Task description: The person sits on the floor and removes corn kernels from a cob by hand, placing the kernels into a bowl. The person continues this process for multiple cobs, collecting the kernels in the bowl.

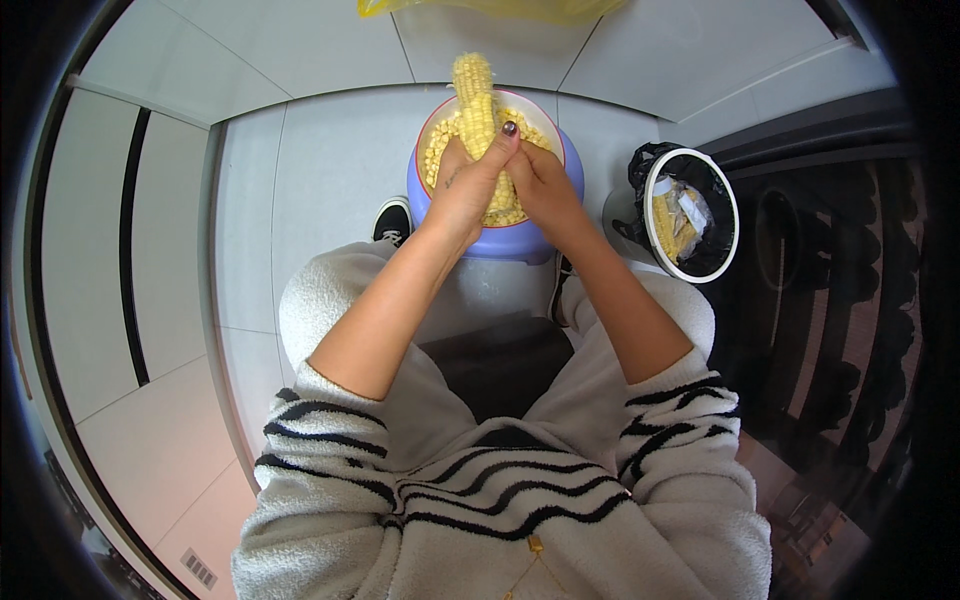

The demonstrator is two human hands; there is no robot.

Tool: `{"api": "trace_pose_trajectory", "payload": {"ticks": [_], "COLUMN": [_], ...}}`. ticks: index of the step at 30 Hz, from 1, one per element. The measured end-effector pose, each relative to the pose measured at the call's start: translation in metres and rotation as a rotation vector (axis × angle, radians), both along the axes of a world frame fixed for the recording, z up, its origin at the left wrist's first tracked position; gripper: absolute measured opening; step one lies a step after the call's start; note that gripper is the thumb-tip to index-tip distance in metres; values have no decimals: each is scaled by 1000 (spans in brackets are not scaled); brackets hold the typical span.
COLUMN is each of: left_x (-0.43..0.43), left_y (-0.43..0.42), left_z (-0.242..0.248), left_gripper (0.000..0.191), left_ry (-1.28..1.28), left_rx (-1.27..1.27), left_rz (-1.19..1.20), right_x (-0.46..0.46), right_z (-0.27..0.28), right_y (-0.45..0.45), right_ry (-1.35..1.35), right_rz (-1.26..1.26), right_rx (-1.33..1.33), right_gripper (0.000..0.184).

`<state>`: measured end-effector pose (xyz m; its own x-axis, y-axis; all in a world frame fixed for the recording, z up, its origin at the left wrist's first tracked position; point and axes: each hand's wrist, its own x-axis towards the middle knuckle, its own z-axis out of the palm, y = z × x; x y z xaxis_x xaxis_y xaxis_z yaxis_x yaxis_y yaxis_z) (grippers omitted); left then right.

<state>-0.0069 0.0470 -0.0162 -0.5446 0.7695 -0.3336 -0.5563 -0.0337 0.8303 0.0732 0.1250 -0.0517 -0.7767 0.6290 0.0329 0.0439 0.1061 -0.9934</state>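
Over the bowl, my left hand is closed around an ear of corn, whose far end points away from me. My right hand presses against the near part of the same ear, its thumb close to my left thumb; how its other fingers lie is hidden. Beneath both hands sits a white bowl with a red rim, holding many loose corn kernels. The bowl rests on a blue-purple plastic stool between my feet.
To the right stands a trash bin lined with a black bag, with corn cobs and plastic wrapping inside. Pale cabinet fronts rise beyond the bowl. A yellow plastic bag shows at the top edge. A dark glossy panel borders the right side.
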Motion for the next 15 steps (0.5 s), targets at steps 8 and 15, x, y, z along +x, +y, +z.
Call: {"api": "trace_pose_trajectory", "payload": {"ticks": [8, 15], "left_x": [0, -5], "left_y": [7, 7], "left_z": [15, 25], "left_gripper": [43, 49], "left_ry": [116, -17], "left_rx": [-32, -41], "left_rz": [153, 158], "right_x": [-6, 0], "right_z": [14, 21], "right_y": [2, 12], "right_ry": [67, -57], "right_rz": [16, -151], "right_rx": [-306, 95], "right_gripper": [31, 33]}}
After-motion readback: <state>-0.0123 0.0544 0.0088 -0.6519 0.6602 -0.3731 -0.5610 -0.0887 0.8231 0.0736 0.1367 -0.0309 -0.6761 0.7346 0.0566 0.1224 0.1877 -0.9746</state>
